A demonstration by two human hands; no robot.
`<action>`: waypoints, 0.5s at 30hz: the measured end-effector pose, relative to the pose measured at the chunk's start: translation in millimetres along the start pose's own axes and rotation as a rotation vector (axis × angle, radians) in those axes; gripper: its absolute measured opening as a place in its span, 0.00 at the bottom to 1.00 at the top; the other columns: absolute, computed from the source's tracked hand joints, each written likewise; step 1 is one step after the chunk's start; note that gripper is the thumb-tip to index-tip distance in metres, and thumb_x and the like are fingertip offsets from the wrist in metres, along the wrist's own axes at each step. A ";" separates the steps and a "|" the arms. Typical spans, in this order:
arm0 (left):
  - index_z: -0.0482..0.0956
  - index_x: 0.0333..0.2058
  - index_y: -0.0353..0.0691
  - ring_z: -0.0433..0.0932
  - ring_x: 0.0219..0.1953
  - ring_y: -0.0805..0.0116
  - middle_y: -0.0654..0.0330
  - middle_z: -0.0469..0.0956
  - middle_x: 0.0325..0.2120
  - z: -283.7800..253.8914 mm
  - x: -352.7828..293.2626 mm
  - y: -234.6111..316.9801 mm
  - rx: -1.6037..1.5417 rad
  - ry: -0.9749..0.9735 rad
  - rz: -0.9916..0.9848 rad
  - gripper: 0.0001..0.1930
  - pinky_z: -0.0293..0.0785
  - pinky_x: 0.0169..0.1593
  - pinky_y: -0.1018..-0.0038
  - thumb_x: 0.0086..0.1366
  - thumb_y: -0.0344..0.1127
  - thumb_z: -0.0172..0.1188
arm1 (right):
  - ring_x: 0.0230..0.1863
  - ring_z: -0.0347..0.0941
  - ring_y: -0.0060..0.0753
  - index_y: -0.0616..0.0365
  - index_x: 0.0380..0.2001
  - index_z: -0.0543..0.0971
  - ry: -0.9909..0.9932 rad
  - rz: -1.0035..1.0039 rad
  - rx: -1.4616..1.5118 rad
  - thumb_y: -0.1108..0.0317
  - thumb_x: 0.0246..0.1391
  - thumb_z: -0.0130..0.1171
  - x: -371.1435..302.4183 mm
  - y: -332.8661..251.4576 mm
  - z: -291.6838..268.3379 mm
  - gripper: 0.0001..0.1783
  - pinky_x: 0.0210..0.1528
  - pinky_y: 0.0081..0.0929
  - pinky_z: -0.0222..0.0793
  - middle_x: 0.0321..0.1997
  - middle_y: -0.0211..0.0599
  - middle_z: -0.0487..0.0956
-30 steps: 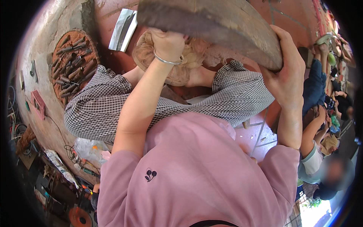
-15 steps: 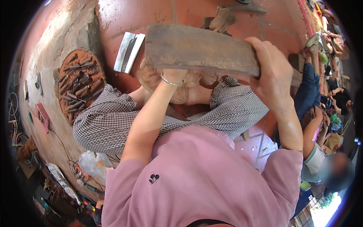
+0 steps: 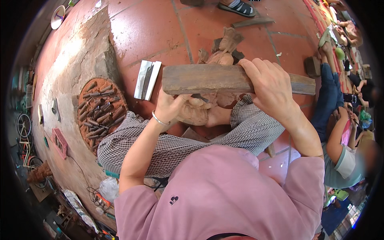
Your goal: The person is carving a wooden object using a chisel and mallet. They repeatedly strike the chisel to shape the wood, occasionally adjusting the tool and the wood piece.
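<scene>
My right hand is wrapped round a long, thick wooden mallet, which lies level across the view. Below the mallet's left end is my left hand, a bangle at its wrist, its fingers closed and partly hidden. By its thumb shows the dark metal end of what looks like a chisel; the rest is covered. A carved wooden figure lies beneath both hands, between my bent legs. Its far end sticks out beyond the mallet, and its middle is hidden.
To the left, a round tray holds several chisels. A sharpening stone lies on white paper on the tiles. Farther off are a wooden bar and a sandalled foot. A wooden block and seated people are at right.
The mallet appears lower and narrower, turned more edge-on, and its right end now shows past my right hand. More of my left hand and the figure's far end show. The view has shifted.
</scene>
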State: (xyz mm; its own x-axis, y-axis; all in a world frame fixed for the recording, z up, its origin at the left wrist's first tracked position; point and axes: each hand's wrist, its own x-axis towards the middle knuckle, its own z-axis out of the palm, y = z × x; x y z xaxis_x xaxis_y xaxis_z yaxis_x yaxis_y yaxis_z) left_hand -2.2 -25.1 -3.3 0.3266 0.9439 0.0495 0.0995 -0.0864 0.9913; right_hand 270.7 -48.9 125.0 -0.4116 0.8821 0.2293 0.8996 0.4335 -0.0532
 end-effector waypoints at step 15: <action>0.79 0.44 0.33 0.81 0.42 0.58 0.52 0.81 0.41 2.1 11.8 -19.0 0.277 -0.005 0.539 0.15 0.76 0.47 0.64 0.57 0.24 0.63 | 0.33 0.74 0.39 0.48 0.47 0.74 0.061 0.006 0.135 0.72 0.24 0.70 0.5 -12.1 -5.3 0.37 0.34 0.35 0.69 0.31 0.30 0.74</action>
State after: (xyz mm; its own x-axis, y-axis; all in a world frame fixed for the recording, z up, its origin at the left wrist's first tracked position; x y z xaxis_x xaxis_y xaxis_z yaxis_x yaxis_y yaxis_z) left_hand 1.7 -13.1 -21.8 0.4033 0.7425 0.5347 0.1593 -0.6325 0.7580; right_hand 260.4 -54.7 130.9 -0.3927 0.8737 0.2871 0.8726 0.4525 -0.1837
